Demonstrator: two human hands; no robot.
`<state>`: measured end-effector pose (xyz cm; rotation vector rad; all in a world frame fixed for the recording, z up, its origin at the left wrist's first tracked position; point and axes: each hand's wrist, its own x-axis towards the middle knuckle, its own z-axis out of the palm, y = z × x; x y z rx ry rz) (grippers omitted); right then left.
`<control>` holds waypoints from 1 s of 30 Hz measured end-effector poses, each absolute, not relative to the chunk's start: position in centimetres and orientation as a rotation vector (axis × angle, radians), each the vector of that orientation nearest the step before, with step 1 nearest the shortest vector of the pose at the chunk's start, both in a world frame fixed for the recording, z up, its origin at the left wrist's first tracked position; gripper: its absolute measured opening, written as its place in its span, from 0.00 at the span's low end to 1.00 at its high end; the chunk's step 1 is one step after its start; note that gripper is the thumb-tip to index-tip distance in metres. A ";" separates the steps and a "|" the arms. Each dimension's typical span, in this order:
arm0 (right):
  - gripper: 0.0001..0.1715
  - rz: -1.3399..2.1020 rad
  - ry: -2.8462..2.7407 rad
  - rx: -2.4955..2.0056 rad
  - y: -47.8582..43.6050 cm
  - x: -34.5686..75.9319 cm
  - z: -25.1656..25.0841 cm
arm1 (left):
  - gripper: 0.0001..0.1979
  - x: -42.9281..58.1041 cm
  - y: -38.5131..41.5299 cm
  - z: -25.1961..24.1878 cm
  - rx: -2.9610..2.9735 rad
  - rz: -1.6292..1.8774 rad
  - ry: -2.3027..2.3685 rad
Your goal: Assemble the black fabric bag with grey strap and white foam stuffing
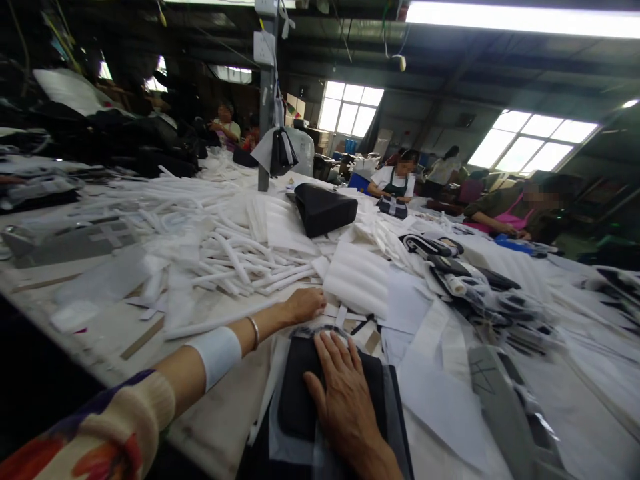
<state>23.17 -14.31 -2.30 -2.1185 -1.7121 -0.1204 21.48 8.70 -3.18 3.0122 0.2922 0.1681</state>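
Note:
My right hand (345, 393) lies flat, fingers spread, on a black padded piece (300, 393) at the near edge of the table. That piece rests on a grey layer and white sheets. My left hand (305, 305) reaches forward across the table, with a white band and a bracelet on the arm. Its fingers are curled down at the edge of a white ridged foam pad (357, 277), and whatever they hold is hidden. A heap of white foam strips (235, 257) lies just beyond the left hand.
A black bag-shaped piece (323, 208) stands mid-table by a grey post (267, 120). Black-and-white pieces (465, 273) pile at the right. White paper sheets (435, 393) lie beside my right hand. Other people sit working at the far end of the table.

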 end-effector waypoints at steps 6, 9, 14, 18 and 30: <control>0.30 -0.125 -1.703 -2.104 -14.3 23.2 -2.4 | 0.12 22.8 7.4 -2.3 2.949 0.044 0.249; 0.30 -0.109 -1.687 -2.083 -14.3 23.1 -2.4 | 0.10 23.5 7.7 -1.8 2.927 -0.023 0.269; 0.31 -0.055 -1.648 -2.066 -14.3 23.1 -2.2 | 0.07 24.5 7.3 -0.5 2.939 -0.069 0.323; 0.32 -0.020 -1.632 -2.045 -14.2 23.2 -2.1 | 0.10 26.8 6.1 1.1 2.943 -0.045 0.289; 0.38 0.062 -1.583 -1.936 -14.2 23.1 -1.7 | 0.07 35.0 -1.7 -0.4 3.068 -0.330 -0.011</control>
